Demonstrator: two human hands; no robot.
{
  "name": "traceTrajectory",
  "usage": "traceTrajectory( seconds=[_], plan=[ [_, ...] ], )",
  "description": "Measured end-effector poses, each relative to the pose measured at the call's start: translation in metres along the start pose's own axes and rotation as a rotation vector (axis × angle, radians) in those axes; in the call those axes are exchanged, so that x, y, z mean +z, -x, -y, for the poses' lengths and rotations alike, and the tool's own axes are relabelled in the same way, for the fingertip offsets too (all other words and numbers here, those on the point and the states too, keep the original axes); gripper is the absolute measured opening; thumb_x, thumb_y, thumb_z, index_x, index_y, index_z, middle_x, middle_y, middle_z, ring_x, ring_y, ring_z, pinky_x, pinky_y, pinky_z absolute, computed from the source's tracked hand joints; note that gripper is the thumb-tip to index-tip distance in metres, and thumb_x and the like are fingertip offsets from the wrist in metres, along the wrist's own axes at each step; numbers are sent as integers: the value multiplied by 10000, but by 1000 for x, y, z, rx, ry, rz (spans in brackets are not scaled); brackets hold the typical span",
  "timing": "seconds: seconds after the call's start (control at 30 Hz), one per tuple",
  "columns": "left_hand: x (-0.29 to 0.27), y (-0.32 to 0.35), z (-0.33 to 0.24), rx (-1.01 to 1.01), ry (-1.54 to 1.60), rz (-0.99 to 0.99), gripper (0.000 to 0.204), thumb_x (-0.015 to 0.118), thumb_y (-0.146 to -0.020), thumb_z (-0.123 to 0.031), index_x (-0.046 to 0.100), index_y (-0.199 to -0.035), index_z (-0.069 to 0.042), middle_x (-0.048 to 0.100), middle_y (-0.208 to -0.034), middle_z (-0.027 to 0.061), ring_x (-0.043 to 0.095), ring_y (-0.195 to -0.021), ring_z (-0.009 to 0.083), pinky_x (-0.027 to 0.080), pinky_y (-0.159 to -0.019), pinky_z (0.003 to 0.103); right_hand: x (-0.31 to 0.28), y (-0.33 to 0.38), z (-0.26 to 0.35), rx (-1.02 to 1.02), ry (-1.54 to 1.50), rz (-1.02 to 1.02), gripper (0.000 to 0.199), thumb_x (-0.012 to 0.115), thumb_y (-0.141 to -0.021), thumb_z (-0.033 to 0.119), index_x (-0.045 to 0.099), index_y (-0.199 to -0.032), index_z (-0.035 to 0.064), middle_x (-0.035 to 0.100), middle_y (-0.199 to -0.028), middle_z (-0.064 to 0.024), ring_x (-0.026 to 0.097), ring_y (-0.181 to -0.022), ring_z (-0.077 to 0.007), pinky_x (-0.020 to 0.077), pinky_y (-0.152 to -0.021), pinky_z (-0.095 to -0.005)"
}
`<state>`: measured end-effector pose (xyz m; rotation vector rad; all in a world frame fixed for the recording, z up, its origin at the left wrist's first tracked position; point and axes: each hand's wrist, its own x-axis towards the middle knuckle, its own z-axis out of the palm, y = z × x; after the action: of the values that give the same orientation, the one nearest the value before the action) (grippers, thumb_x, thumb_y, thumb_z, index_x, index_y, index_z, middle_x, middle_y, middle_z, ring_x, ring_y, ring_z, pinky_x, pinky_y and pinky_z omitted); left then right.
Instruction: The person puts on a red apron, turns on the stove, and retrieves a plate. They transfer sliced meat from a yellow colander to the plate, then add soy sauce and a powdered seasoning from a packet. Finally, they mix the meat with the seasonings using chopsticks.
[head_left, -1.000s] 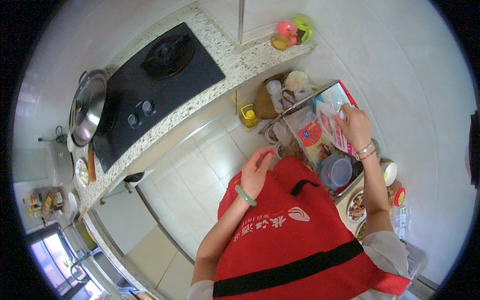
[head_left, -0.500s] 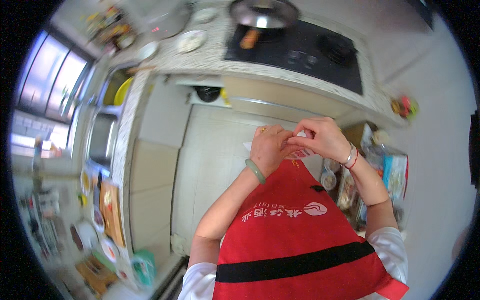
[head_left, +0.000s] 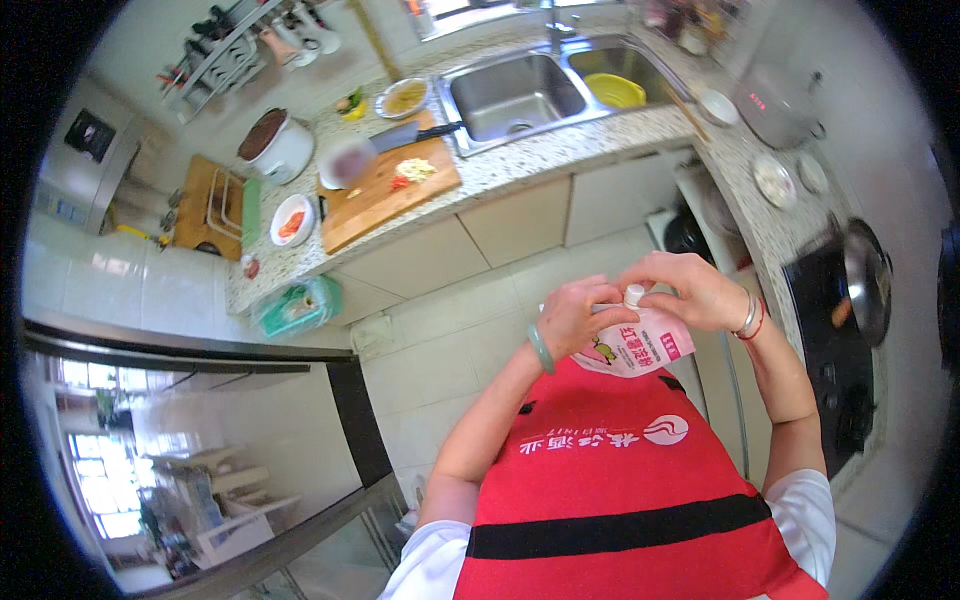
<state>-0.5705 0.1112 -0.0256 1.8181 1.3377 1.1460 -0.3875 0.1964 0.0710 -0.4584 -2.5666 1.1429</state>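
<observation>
A pink and white spouted pouch (head_left: 645, 348) hangs upright in front of my red apron (head_left: 600, 470). Its white cap (head_left: 634, 294) pokes up between my two hands. My left hand (head_left: 580, 322), with a green bangle at the wrist, is closed on the pouch's upper left edge beside the spout. Closed on the upper right edge, next to the cap, is my right hand (head_left: 690, 290), wearing a silver bangle and a red cord. Some fingertips are hidden behind the pouch.
Beyond my hands, a cutting board (head_left: 385, 195) holds a knife (head_left: 405, 137) and chopped food. A double sink (head_left: 515, 95) stands on the counter, a yellow basin (head_left: 613, 90) in it. On the right is a black stove (head_left: 825, 330) with a pan (head_left: 866, 285); an open cabinet (head_left: 700, 205) is below.
My view and body have turned left, from facing the stove towards the sink and cutting board. The pouch's printed front and cap now show plainly; both hands stay on it.
</observation>
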Motion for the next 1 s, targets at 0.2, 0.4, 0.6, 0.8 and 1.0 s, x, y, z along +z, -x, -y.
traceTrajectory(
  seconds=[0.2,0.4,0.6,0.8,1.0],
  plan=[
    [-71,-40,30,-52,-378,-216,244,740,-749,-300,690,-838,-78,583,-741,84,578,-651,252,463,-585,355,-9,-127,-37,-86,235,86,160,668,-770,158,621,-879,50,576,-762,-108,592,-732,-294,480,-658,-383],
    [-150,-69,77,-264,-32,-337,233,750,-734,-244,688,-838,-45,572,-735,93,588,-668,251,467,-602,343,-31,-264,-64,-419,-138,375,147,649,-769,55,658,-915,47,630,-862,-113,623,-806,-266,503,-723,-358],
    [-205,-80,104,-326,-211,-558,154,760,-719,-119,693,-821,-24,553,-694,62,520,-601,172,425,-557,296,-10,-365,-63,-195,53,440,172,710,-780,168,656,-849,21,632,-808,-105,627,-721,-223,502,-689,-310],
    [-252,-77,144,-389,-150,-651,154,754,-733,-113,662,-790,-4,538,-680,61,511,-599,166,416,-555,291,17,-444,-75,-430,-60,541,147,695,-784,118,648,-871,10,627,-793,-91,620,-712,-202,496,-667,-305],
    [-324,-79,193,-388,126,-616,152,739,-750,-100,644,-775,16,529,-691,54,508,-624,123,414,-568,278,34,-523,-79,-296,-230,592,164,672,-802,73,664,-960,28,673,-884,-86,648,-780,-178,512,-723,-296]
  ],
)
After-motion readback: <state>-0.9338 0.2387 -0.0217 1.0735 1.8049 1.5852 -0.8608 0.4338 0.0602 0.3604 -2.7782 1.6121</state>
